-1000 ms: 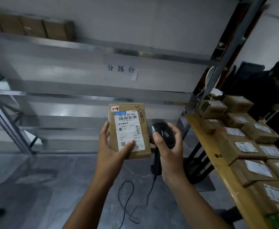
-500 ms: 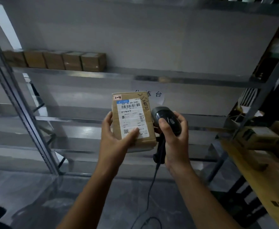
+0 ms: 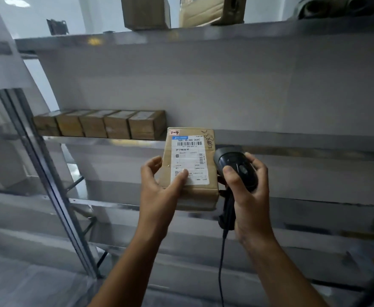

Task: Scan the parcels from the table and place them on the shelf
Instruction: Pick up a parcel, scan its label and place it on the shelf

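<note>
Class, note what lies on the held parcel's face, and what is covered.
A white shipping label and a 1-4 sticker; the thumb of the left hand hides the label's lower-left corner.

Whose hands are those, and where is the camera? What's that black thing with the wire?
There is no machine here: these are a person's two bare hands. The camera is worn on their head, so you see what they see, looking forward and down. The left hand holds a brown parcel with a white label, its thumb pressed on the label. The right hand grips a black scanner, a tool that reads the stripy barcode; its cable hangs down. Behind the hands is a metal shelf, where five brown boxes stand side by side in a row.
</note>
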Action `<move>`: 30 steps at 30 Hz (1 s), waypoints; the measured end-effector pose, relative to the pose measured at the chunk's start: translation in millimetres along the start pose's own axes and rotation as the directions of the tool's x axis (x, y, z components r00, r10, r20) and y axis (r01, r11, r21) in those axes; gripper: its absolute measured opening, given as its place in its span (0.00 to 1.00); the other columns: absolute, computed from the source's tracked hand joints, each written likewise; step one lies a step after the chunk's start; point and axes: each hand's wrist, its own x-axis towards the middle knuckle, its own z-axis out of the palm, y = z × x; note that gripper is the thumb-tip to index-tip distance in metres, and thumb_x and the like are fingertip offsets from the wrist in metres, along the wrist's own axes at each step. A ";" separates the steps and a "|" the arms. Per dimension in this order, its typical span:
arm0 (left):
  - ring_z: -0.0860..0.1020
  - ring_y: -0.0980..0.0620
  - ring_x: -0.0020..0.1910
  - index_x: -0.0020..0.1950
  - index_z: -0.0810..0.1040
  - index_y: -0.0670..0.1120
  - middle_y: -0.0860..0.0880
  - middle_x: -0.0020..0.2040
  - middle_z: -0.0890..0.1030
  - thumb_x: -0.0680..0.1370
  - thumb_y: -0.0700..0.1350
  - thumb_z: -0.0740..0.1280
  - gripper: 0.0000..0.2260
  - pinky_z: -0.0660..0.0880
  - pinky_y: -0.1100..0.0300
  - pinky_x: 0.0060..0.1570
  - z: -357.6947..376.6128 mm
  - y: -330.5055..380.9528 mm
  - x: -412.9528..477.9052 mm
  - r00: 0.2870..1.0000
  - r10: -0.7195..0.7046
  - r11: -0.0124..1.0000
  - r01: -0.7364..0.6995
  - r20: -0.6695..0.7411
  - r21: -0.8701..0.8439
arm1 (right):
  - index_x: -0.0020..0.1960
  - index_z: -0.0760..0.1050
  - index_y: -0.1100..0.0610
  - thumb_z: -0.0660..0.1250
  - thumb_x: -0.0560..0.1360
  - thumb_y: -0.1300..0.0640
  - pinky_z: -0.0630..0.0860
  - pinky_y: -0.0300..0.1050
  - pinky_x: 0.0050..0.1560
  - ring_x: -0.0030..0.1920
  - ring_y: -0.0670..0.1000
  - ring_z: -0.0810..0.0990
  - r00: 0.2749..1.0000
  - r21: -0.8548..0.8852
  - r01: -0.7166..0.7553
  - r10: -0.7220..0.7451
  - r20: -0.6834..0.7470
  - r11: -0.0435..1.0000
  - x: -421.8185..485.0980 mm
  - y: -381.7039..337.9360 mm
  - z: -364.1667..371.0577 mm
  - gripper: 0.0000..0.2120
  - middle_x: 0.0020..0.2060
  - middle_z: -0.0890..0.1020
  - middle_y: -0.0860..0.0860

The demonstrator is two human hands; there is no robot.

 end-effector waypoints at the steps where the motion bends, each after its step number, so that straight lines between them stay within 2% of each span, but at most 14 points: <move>1: 0.80 0.51 0.63 0.69 0.69 0.57 0.56 0.66 0.76 0.73 0.53 0.77 0.28 0.82 0.47 0.58 -0.3 -3.4 14.6 1.000 -0.003 1.000 0.003 0.007 -0.004 | 0.67 0.73 0.43 0.76 0.71 0.49 0.84 0.52 0.59 0.59 0.49 0.86 1.000 0.001 -0.003 0.003 -0.006 1.000 12.4 6.3 6.7 0.27 0.57 0.85 0.45; 4: 0.80 0.50 0.64 0.72 0.70 0.57 0.52 0.67 0.77 0.68 0.62 0.78 0.35 0.83 0.48 0.57 -1.7 -19.8 58.2 1.000 -0.001 0.999 0.000 0.008 0.035 | 0.68 0.73 0.43 0.78 0.69 0.46 0.83 0.61 0.62 0.60 0.52 0.86 1.000 0.002 0.002 -0.002 -0.010 1.000 51.3 27.1 29.1 0.30 0.61 0.84 0.50; 6: 0.79 0.49 0.66 0.73 0.70 0.57 0.50 0.69 0.75 0.65 0.66 0.77 0.38 0.83 0.50 0.57 -2.8 -31.6 86.7 1.000 0.022 0.998 -0.022 0.008 0.055 | 0.67 0.73 0.44 0.79 0.68 0.46 0.83 0.64 0.61 0.60 0.53 0.86 1.000 -0.003 0.008 -0.009 -0.016 1.000 77.3 43.7 43.4 0.29 0.61 0.84 0.51; 8: 0.78 0.51 0.66 0.75 0.67 0.56 0.52 0.68 0.75 0.66 0.64 0.79 0.42 0.83 0.55 0.57 -4.1 -41.4 113.2 0.999 0.051 0.997 -0.051 0.013 0.061 | 0.67 0.73 0.46 0.78 0.69 0.48 0.83 0.63 0.61 0.59 0.52 0.86 1.000 -0.003 0.013 -0.013 -0.022 1.000 100.6 60.3 57.6 0.28 0.60 0.84 0.51; 12: 0.78 0.56 0.64 0.75 0.63 0.57 0.60 0.65 0.74 0.68 0.56 0.80 0.40 0.82 0.62 0.55 -7.7 -59.5 170.8 0.996 0.083 0.993 -0.086 0.032 0.085 | 0.67 0.74 0.45 0.79 0.66 0.42 0.82 0.63 0.62 0.62 0.51 0.84 0.999 -0.044 -0.009 0.007 -0.042 0.999 149.2 91.7 88.2 0.32 0.61 0.83 0.48; 15: 0.76 0.58 0.65 0.77 0.60 0.58 0.65 0.63 0.71 0.69 0.54 0.81 0.43 0.81 0.60 0.59 -9.2 -81.2 212.5 0.993 0.098 0.980 -0.108 0.069 0.166 | 0.69 0.72 0.44 0.79 0.70 0.47 0.83 0.59 0.62 0.63 0.51 0.83 0.999 -0.053 -0.035 0.033 -0.032 0.998 184.9 113.7 108.9 0.29 0.63 0.81 0.49; 18: 0.72 0.58 0.70 0.80 0.56 0.59 0.60 0.69 0.69 0.69 0.58 0.80 0.46 0.77 0.56 0.66 -11.6 -103.5 246.2 0.993 0.108 0.966 -0.115 0.044 0.233 | 0.69 0.72 0.45 0.76 0.77 0.54 0.84 0.54 0.59 0.62 0.51 0.83 0.999 -0.048 -0.037 0.036 -0.026 0.998 211.2 131.3 124.8 0.24 0.62 0.81 0.48; 20: 0.66 0.58 0.74 0.80 0.55 0.59 0.56 0.76 0.63 0.71 0.60 0.78 0.45 0.73 0.55 0.69 -11.3 -115.2 264.0 0.987 0.163 0.939 -0.158 0.008 0.306 | 0.70 0.72 0.45 0.76 0.76 0.53 0.84 0.51 0.59 0.60 0.49 0.84 0.999 -0.058 -0.048 0.047 -0.015 0.997 223.5 143.6 132.7 0.25 0.60 0.82 0.46; 22: 0.56 0.58 0.78 0.81 0.55 0.58 0.56 0.81 0.54 0.74 0.60 0.75 0.42 0.65 0.53 0.73 -8.2 -125.9 280.7 0.961 0.275 0.866 -0.245 -0.006 0.437 | 0.69 0.73 0.43 0.79 0.73 0.49 0.84 0.53 0.59 0.61 0.50 0.84 0.998 -0.074 -0.070 0.069 -0.008 0.995 235.9 153.9 141.0 0.28 0.60 0.83 0.46; 24: 0.46 0.52 0.83 0.81 0.59 0.57 0.53 0.84 0.48 0.79 0.60 0.70 0.35 0.57 0.46 0.77 -3.5 -134.6 295.4 0.912 0.411 0.751 -0.350 0.019 0.560 | 0.68 0.74 0.42 0.81 0.70 0.47 0.84 0.60 0.60 0.61 0.52 0.85 0.996 -0.075 -0.092 0.092 -0.007 0.993 248.9 160.6 148.0 0.29 0.60 0.84 0.45; 27: 0.39 0.43 0.84 0.80 0.68 0.52 0.49 0.85 0.53 0.82 0.59 0.64 0.28 0.48 0.37 0.80 3.7 -147.7 313.9 0.825 0.547 0.547 -0.480 0.142 0.686 | 0.68 0.74 0.45 0.78 0.74 0.52 0.85 0.59 0.57 0.60 0.54 0.86 0.996 -0.052 -0.088 0.087 -0.038 0.995 265.4 163.9 151.9 0.25 0.59 0.84 0.47; 30: 0.39 0.43 0.84 0.79 0.69 0.49 0.47 0.84 0.57 0.82 0.64 0.58 0.30 0.41 0.42 0.81 9.3 -151.9 329.1 0.824 0.532 0.459 -0.475 0.196 0.751 | 0.69 0.72 0.44 0.75 0.76 0.53 0.85 0.54 0.52 0.57 0.53 0.87 0.994 -0.065 -0.078 0.073 -0.079 0.995 272.4 165.2 143.8 0.25 0.60 0.83 0.47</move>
